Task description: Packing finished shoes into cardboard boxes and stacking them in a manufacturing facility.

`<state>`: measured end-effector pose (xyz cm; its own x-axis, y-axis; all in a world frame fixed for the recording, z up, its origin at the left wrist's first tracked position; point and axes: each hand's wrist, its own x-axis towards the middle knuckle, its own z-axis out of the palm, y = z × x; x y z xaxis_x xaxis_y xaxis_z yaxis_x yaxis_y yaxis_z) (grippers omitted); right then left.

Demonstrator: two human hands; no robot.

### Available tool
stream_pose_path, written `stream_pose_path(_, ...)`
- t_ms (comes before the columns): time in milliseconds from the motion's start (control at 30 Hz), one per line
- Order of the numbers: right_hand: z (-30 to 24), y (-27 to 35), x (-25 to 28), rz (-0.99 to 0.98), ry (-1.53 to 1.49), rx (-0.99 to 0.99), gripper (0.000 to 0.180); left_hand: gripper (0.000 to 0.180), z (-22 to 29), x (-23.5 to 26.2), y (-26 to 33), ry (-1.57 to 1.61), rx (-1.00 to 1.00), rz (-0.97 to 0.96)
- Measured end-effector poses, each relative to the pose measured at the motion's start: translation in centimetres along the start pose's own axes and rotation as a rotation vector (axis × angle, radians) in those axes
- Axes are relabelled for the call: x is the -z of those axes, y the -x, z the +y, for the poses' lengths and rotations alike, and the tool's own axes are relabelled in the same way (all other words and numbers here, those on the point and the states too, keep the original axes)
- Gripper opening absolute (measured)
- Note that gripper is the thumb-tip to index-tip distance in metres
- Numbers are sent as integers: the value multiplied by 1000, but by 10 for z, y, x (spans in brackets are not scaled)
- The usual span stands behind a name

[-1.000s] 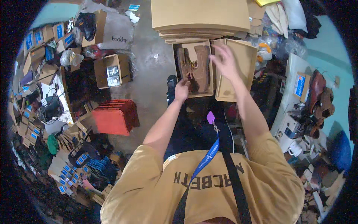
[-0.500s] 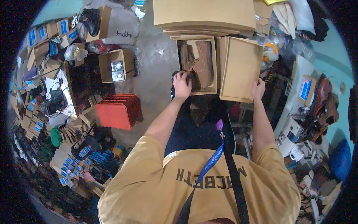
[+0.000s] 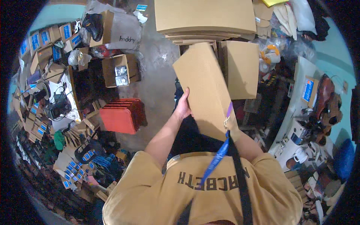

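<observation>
A tan cardboard shoebox (image 3: pixel 204 86) is tilted in front of me, its plain top facing up and its far end leaning left. My left hand (image 3: pixel 183 106) grips its left edge, thumb on the top and fingers underneath. At the near right corner is my right hand (image 3: pixel 234 128), its fingers hidden by the box and the lanyard (image 3: pixel 217 155). No shoes show, and what the box holds is hidden. Beside it on the right lies another flat-topped tan box (image 3: pixel 242 69).
A stack of large cardboard sheets (image 3: pixel 205 17) stands ahead. To the left are a red plastic crate or stool stack (image 3: pixel 119 117) and an open carton (image 3: pixel 115 73) with shiny packets. A cluttered white bench (image 3: pixel 290 127) runs along the right.
The open box with brown shoes and the lid beside it no longer show as before. A covered tan box is now tilted between my hands, and my right hand has moved left and nearer.
</observation>
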<state>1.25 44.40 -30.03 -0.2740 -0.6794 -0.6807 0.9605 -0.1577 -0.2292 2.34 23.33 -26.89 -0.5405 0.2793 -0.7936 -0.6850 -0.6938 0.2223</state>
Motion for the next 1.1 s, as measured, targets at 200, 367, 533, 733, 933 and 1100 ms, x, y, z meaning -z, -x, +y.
stream_pose_path(200, -46, -4, -5, 538, 140, 42, 61, 71, 58, 17, -12, -143, -233, 187)
stream_pose_path(367, -85, -19, 38, 336, 222, 407, 69, 79, 102, 11, -56, -602, -258, 299)
stream_pose_path(533, -91, -69, 28, 625, 888, 618, 54, 71, 92, -4, -94, -1015, -359, 639)
stream_pose_path(733, -76, -95, 7, 1029, 975, 685, 60, 75, 59, 26, -119, -813, -585, 760)
stream_pose_path(933, -97, -77, 1, 921, 865, 584, 55, 72, 71, 11, -107, -759, -530, 550)
stream_pose_path(1100, -107, -97, 17, 1000, 1086, 709, 52, 66, 83, 2, -116, -852, -593, 626)
